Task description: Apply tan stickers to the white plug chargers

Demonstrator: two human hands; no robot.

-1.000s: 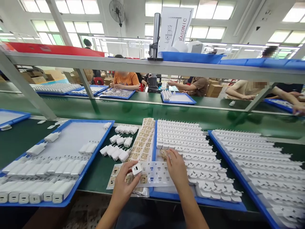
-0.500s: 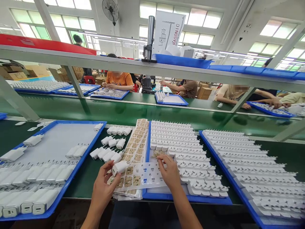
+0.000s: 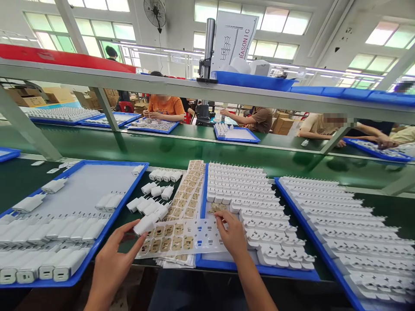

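Note:
A white plug charger (image 3: 145,223) is between the thumb and forefinger of my left hand (image 3: 118,255), at the near side of a small group of chargers. Thumb and forefinger of my right hand (image 3: 231,233) pinch the clear end of a label sheet (image 3: 191,242). Tan labels with cut-outs remain on the sheet's left part, and its stripped part lies over a blue tray's corner. Under it a stack of similar label sheets (image 3: 186,194) runs away from me. The charger's far end overlaps the group, so contact there is unclear.
A left blue tray (image 3: 97,177) bears rows of chargers. Loose chargers (image 3: 165,175) lie right of it. The middle tray (image 3: 279,273) and right tray (image 3: 304,229) hold dense rows of white plug housings (image 3: 240,181). A shelf rail (image 3: 175,88) crosses ahead; several people sit beyond.
My left hand has moved left with the charger, its fingers now wider apart. The label sheet's left part shows more fully. My right hand stays on the sheet; the view has shifted slightly.

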